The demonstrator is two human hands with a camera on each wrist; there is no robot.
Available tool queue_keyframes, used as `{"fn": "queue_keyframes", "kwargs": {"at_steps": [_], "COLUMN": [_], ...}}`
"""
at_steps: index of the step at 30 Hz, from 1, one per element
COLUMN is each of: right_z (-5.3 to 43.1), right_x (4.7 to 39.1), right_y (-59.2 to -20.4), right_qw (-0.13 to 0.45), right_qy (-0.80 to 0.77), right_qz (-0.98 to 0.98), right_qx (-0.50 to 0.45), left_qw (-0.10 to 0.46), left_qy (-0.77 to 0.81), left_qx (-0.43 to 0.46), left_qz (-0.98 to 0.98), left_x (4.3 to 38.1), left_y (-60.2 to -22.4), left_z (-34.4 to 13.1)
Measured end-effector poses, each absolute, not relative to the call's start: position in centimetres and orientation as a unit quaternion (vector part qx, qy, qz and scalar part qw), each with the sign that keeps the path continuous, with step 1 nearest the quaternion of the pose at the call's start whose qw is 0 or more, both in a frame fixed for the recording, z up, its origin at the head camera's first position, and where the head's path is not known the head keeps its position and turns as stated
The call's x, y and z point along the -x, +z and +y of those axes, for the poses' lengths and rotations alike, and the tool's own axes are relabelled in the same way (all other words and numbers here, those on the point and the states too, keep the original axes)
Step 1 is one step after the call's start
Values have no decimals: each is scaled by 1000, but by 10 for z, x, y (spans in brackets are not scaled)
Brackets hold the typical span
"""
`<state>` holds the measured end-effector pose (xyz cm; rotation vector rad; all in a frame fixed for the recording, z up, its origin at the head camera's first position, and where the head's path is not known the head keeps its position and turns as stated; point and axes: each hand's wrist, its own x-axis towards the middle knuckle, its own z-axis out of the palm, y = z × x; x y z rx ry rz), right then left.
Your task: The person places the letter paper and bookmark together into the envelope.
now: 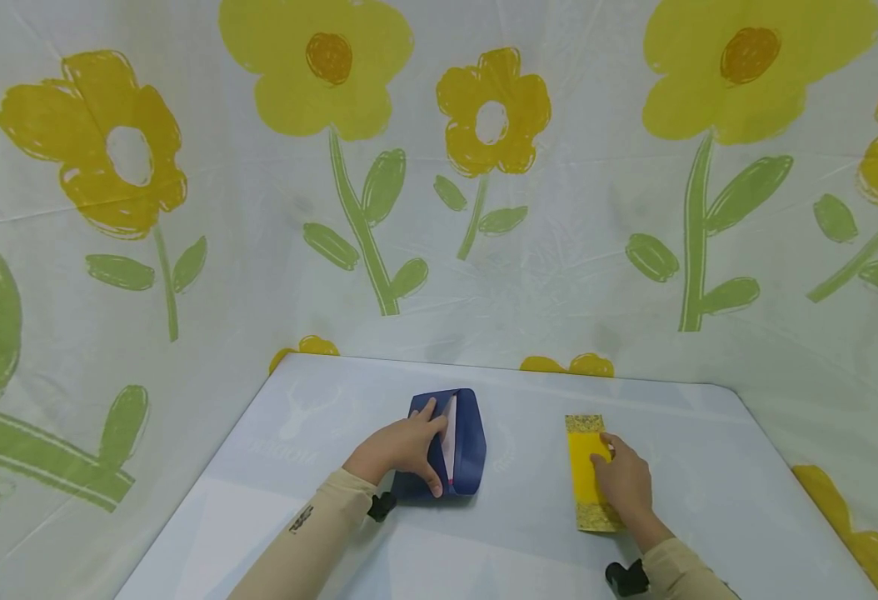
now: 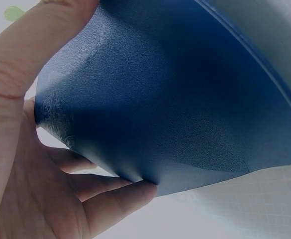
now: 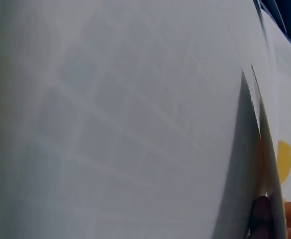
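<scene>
A dark blue envelope [image 1: 471, 446] with a pointed flap lies at the middle of the table, its mouth parted to show a white inside. My left hand [image 1: 400, 446] holds its left side, thumb near the front edge and fingers at the mouth. In the left wrist view, thumb and fingers grip the grained blue envelope [image 2: 165, 99] by its edges. To the right, my right hand [image 1: 625, 479] pinches the right edge of a yellow card [image 1: 583, 467] with speckled gold ends. In the right wrist view the card [image 3: 270, 149] appears edge-on, tilted up from the table, with fingertips on both sides.
The white table [image 1: 319, 533] has faint printed patterns and ends at a back edge against a flower-print cloth [image 1: 544, 283]. The same cloth hangs along the left and right sides. A dark strap piece sits at each wrist.
</scene>
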<state>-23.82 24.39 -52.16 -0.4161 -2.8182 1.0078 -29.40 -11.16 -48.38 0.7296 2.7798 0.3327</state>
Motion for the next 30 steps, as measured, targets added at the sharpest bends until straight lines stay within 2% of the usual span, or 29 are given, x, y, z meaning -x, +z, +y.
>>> {"fn": "queue_keyframes", "kwargs": {"at_steps": [30], "right_z": [235], "right_x": [241], "right_y": [-528], "right_qw": [119], "right_qy": [363], "right_qz": [-912], "right_qx": [148], "left_qw": [122], "left_qy": [114], "left_qx": [-254], "left_qz": [953], "left_x": [294], "left_y": [-483], "left_z": [-112]}}
